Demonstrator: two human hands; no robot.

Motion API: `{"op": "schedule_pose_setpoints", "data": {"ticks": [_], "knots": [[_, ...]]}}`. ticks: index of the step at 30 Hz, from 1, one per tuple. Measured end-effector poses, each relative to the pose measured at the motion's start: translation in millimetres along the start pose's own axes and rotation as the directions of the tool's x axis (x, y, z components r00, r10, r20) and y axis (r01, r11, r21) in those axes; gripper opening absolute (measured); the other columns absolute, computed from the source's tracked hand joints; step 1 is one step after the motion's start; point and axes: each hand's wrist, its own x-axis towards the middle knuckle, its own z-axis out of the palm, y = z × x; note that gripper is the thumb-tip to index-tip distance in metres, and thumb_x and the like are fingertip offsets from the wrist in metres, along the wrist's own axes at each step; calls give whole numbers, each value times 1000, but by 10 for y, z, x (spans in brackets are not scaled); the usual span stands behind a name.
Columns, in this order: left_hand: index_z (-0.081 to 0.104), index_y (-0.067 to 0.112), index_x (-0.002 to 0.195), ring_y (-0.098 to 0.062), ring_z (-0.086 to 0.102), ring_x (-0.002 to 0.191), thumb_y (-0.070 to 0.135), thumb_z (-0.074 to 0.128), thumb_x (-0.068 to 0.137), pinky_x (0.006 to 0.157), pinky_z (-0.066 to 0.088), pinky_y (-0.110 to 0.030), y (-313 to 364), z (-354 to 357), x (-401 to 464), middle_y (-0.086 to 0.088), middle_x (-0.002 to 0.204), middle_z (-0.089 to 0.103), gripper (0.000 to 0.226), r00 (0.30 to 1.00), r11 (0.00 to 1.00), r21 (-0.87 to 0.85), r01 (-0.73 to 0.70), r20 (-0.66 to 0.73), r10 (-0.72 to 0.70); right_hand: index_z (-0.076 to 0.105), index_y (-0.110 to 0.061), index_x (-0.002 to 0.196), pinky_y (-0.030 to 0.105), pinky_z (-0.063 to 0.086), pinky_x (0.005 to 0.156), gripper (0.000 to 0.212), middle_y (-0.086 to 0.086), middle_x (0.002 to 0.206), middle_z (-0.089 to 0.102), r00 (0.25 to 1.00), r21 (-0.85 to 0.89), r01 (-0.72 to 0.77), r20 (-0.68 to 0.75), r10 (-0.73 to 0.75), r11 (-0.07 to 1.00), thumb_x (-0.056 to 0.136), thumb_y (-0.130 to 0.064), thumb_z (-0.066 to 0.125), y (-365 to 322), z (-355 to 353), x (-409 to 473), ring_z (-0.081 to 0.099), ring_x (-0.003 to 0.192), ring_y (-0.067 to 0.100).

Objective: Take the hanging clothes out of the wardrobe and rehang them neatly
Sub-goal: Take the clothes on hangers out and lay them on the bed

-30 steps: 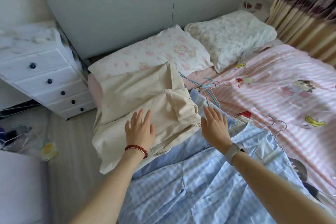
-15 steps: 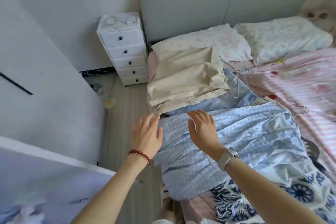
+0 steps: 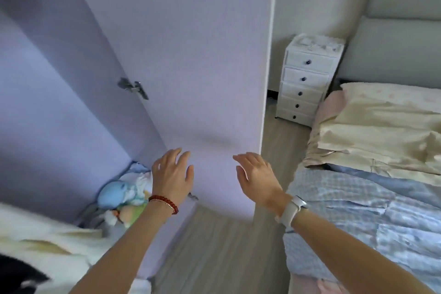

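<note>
Half a second ago both hands hovered over the blue checked clothes on the bed; since then the view has swung left, and the open wardrobe door (image 3: 191,59) now fills the middle of the frame. The bed (image 3: 329,277) sits at the right, carrying the cream garments (image 3: 372,136) nearer the headboard and the blue checked clothes (image 3: 362,217) nearer the camera, so the removed clothing lies there, well apart from the wardrobe.

The likeliest trouble, as I judge it, is the door: it stands between the person and the bed, and a hanger or sleeve carried back could catch its edge. The soft toys (image 3: 119,198) on the wardrobe floor could also be knocked or snag a hem.

The left hand (image 3: 173,178) is raised with fingers spread, holding nothing, before the door's lower part. The right hand (image 3: 256,178) is likewise empty and relaxed, fingers straight, near the door's outer edge.
</note>
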Motion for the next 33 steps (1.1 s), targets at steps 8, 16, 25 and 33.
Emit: {"op": "schedule_pose_setpoints", "data": {"ticks": [8,16,25,33], "knots": [[48,18,131,-21,32,133,26,48,92,108,19,-46,-1785,-1317,-515,-5,141,41,40,919,905,206,373,-217,-330,51,-15,127,32,31,100,35,2,128,54,935,114,335,78,-345,935,94,-17,41,-1896,668,701,43,124,21],[51,15,130,-25,28,136,24,52,89,105,15,-48,-3191,-2290,-1175,-10,143,39,42,745,737,224,638,-422,-516,51,-10,128,36,37,100,34,8,129,54,805,340,521,108,-583,783,95,-13,42,-3781,1334,1155,47,119,25],[0,18,147,-22,-1,143,37,34,95,111,15,-48,-4152,-2477,-1476,-3,156,-6,66,576,559,150,815,-309,-757,33,-6,138,39,35,102,42,12,142,36,753,411,539,154,-639,735,97,-14,35,-5202,1962,1606,37,127,27],[-3,11,147,-18,27,136,25,38,95,104,34,-29,-4315,-2343,-1585,-2,155,-11,67,642,671,41,740,-339,-687,17,-7,144,42,38,100,51,15,146,26,699,450,521,263,-665,726,97,-18,34,-5810,2217,1987,38,126,34]]}}
